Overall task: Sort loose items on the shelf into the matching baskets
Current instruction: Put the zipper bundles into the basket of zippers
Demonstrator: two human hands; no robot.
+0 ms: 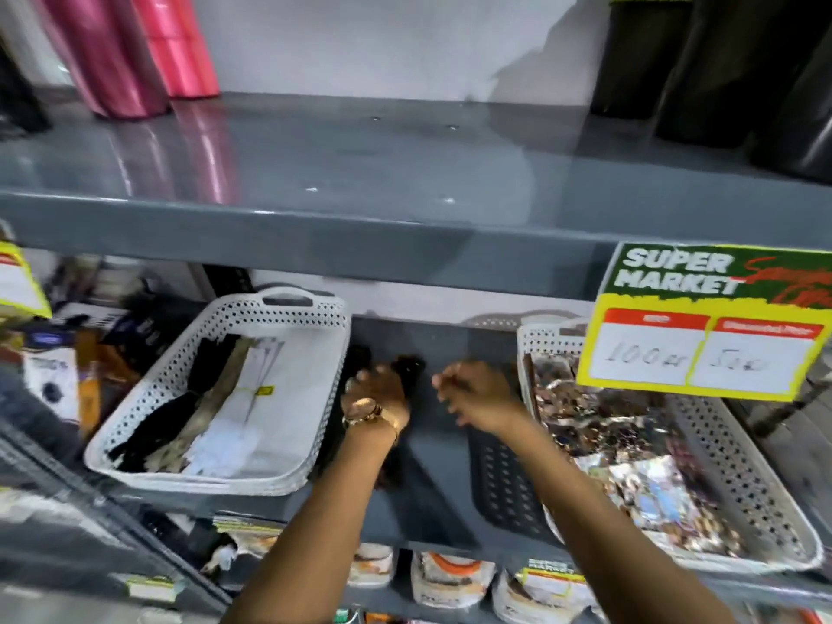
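Observation:
On the grey shelf (432, 479), between two white perforated baskets, lies a dark hair bundle (407, 364). My left hand (376, 394), with a gold watch on the wrist, is closed around that bundle. My right hand (472, 391) hovers just to its right with its fingers curled and nothing seen in them; it is blurred. The left basket (189, 367) holds black, grey-brown and white hair bundles. The right basket (743, 470) is full of shiny packets of brown items.
A yellow and green price sign (707, 322) hangs from the upper shelf edge (360, 236) over the right basket. Pink rolls (135, 51) and dark rolls (720, 60) stand on the upper shelf. Boxed goods (58, 362) crowd the far left. Packets (450, 578) fill the shelf below.

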